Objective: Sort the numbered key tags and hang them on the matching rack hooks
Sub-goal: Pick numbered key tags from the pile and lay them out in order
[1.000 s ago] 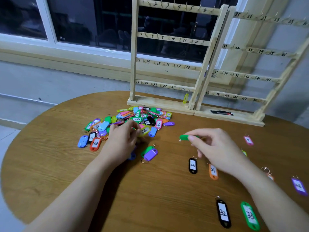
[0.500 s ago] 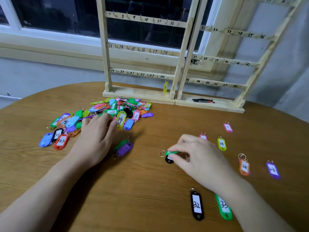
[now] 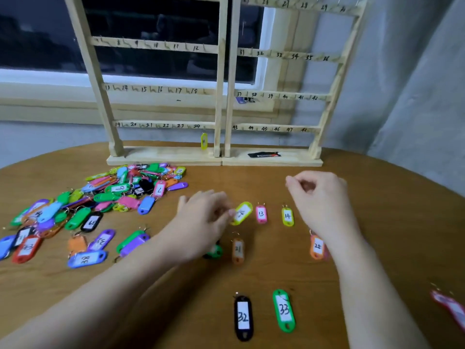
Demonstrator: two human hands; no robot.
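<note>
My left hand (image 3: 203, 220) is pinching the near end of a yellow tag (image 3: 242, 212), number blurred, tag lying tilted on the table (image 3: 251, 275) around its middle. My right hand (image 3: 319, 195) is hovering with fingers curled, thumb meeting fingertips; can't tell if anything is between them. Sorted tags are lying in rows: pink 13 (image 3: 261, 214) just beside the yellow one, then yellow 14 (image 3: 287, 216); nearer me orange 21 (image 3: 238, 250), a green tag (image 3: 214, 251) half hidden under my left hand, and orange 25 (image 3: 317, 247) beside my right wrist. Black 32 (image 3: 243, 317) and green 33 (image 3: 284, 310) are sitting side by side toward the near edge. The unsorted pile (image 3: 100, 197) is spreading across the left side up to the rack (image 3: 219, 96), which is standing at the far edge. One yellow tag (image 3: 204, 141) is hanging by hook 24. A black card (image 3: 264, 154) is lying on the rack base.
</note>
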